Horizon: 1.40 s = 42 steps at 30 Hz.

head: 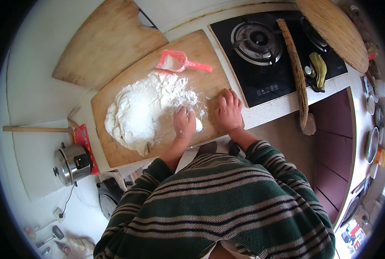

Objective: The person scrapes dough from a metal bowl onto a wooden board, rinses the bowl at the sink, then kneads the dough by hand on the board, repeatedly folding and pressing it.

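My left hand [184, 122], dusted with flour, is curled at the near part of a wooden board [208, 48]. A small white object [198, 125] shows at its right side and seems gripped in it; what it is, I cannot tell. My right hand [230, 108] rests flat near the board's right edge, holding nothing visible. To the left lies a large mass of dough [113, 121], its top covered by a heap of white flour [139, 105]. Loose flour [179, 87] spreads from it towards my hands. Beyond sits a pink plastic scoop [197, 65] with flour in it.
A second wooden board [111, 42] leans against the wall. Right of the work board is a black gas hob [263, 84], with a long bundled-stalk roll [294, 61], a yellowish cloth [318, 69] and a round woven lid [338, 32]. A steel electric pot [72, 163] stands left.
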### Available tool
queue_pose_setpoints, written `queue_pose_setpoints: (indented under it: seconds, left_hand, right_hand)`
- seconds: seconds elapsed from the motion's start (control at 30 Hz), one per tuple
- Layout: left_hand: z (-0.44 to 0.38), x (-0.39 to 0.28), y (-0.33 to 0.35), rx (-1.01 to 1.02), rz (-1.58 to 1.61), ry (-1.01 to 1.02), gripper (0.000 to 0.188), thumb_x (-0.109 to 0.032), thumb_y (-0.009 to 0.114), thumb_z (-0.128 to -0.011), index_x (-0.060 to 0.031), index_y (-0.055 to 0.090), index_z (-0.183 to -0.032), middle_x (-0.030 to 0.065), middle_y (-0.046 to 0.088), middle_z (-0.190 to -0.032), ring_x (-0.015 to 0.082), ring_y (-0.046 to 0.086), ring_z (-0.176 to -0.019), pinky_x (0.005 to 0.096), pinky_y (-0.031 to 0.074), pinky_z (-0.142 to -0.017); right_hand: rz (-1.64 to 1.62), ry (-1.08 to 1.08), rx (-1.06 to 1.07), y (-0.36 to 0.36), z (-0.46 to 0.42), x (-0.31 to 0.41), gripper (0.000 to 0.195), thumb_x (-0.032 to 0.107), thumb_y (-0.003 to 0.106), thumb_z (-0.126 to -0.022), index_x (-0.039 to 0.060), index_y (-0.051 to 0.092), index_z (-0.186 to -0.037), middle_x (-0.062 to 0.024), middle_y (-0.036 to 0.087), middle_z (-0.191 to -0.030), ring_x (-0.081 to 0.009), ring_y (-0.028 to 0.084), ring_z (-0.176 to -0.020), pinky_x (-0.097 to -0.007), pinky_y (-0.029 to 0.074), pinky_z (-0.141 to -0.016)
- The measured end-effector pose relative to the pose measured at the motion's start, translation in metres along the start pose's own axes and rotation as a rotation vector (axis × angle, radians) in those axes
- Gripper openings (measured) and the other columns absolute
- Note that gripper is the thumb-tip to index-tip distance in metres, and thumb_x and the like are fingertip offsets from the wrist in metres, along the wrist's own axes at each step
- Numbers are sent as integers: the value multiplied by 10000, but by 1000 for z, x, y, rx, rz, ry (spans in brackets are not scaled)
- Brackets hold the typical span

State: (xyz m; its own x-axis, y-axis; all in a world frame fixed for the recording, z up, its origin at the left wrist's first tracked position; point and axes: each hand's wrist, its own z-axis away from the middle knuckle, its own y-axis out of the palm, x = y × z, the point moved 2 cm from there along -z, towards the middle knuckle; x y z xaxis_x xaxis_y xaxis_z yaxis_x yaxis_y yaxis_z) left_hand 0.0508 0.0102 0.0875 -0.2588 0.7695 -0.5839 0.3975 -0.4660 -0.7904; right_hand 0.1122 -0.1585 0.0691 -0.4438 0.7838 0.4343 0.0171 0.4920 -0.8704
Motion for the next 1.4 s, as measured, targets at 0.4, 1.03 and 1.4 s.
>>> queue_pose_setpoints:
  seconds: [0.4,1.03,1.4]
  left_hand:
    - [-52,18,47,67,-73,192,223,-188,511,-784,3,570,-685,218,600,-751,398,573,-730,492,452,-687]
    - [-17,0,44,-65,27,219,244,-142,497,-840,15,544,-659,194,534,-699,378,514,-707,469,401,-665]
    - [-67,-8,28,376,121,204,386,-269,510,-879,6,567,-615,206,591,-662,372,572,-654,459,444,-613]
  right_hand:
    - [16,9,18,1,-2,1,427,157,581,-696,45,536,-1106,-155,412,-1316,-339,350,-1268,-478,303,-1005]
    - [2,20,20,1,-1,0,417,156,564,-714,46,533,-1115,-156,420,-1313,-322,361,-1267,-462,305,-1003]
    - [-30,-7,12,-2,2,0,419,145,571,-716,44,537,-1121,-160,418,-1320,-331,347,-1275,-478,297,-1009]
